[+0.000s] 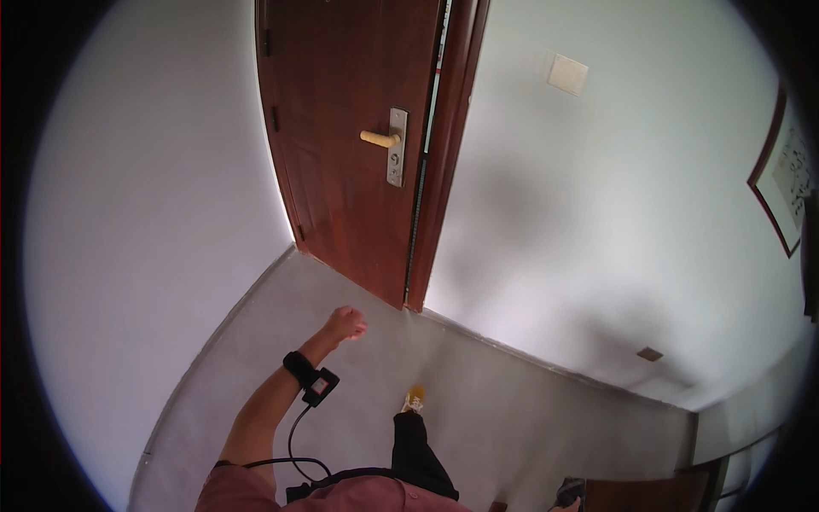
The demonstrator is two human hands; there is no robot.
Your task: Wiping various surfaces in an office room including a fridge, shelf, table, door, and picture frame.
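Note:
My left hand (347, 323) is curled into a fist over the grey floor, with nothing visible in it. A black strap with a small black device (320, 386) is around that wrist, and a cable runs from it towards my waist. Only a small part of my right hand (567, 506) shows at the bottom edge, against a dark grey object (571, 491); its grip is not clear. Ahead, a reddish-brown wooden door (345, 192) stands slightly ajar. Its lever handle (379, 139) has a yellowish cover and sits on a metal lock plate (397, 148).
White walls flank the door frame (441, 211). A switch plate (568, 75) and a framed picture (777, 185) are on the right wall, with a brown plate (649, 354) low down. A brown wooden surface (646, 496) stands at the lower right. My yellow shoe (414, 398) is on the floor.

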